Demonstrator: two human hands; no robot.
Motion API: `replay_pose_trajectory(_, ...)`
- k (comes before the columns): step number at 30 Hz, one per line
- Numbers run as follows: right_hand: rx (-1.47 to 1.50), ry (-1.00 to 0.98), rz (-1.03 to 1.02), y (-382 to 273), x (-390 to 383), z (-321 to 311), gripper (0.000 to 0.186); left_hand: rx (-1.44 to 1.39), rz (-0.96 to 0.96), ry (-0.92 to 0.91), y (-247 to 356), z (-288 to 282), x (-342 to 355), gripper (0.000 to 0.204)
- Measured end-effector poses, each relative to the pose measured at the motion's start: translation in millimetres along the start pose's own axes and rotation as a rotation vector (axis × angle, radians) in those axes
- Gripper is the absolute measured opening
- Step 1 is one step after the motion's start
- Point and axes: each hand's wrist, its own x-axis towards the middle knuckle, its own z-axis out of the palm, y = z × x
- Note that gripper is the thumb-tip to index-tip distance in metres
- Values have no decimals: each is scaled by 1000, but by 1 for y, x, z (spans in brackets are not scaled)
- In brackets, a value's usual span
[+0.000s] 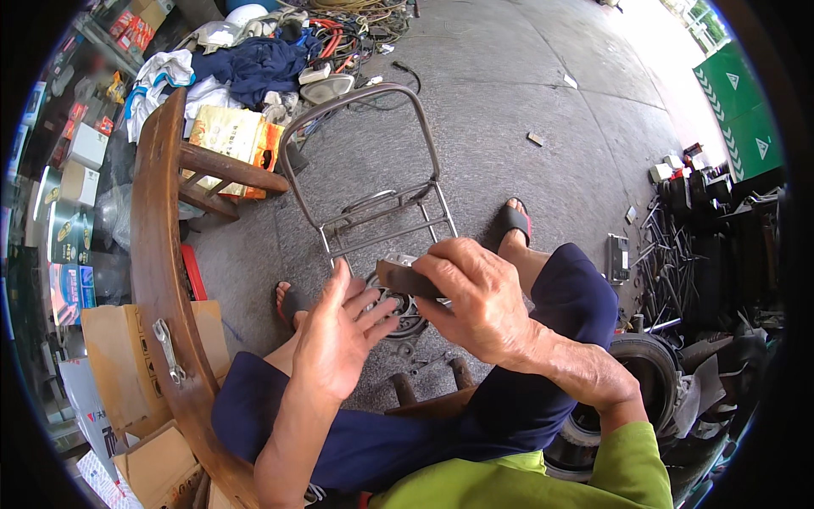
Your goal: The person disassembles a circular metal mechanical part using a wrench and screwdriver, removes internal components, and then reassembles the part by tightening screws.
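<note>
My right hand (471, 297) grips a dark, flat rectangular block (398, 276) over the space between my knees. My left hand (343, 331) is open just left of it, fingers apart and nothing held. Beneath both hands a round metal wheel part (407, 318) is partly hidden, with small metal pieces (407, 352) on the floor below it. Beyond them is a metal tube rack (390, 195) with a tall looped bar.
A curved wooden bench (148, 237) with wrenches (168, 348) is at left, beside cardboard (110, 348) and packaged goods (72, 220). Clothes and cables (254, 68) lie at the back. Scattered tools (653, 254), a tire (636, 348) and green panels (733, 110) are at right.
</note>
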Motion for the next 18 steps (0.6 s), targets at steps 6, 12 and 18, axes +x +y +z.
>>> replay_pose_trajectory(6,-126,-68,-349,-9,-15,19,41,-140,-30,-219,-11,1,5,48)
replay_pose_trajectory(12,-85,-131,-378,-18,-24,35,42,-89,37,-34,-30,-20,13,30)
replay_pose_trajectory(18,40,-69,-362,-10,-10,25,43,-165,4,-122,-19,-12,8,30)
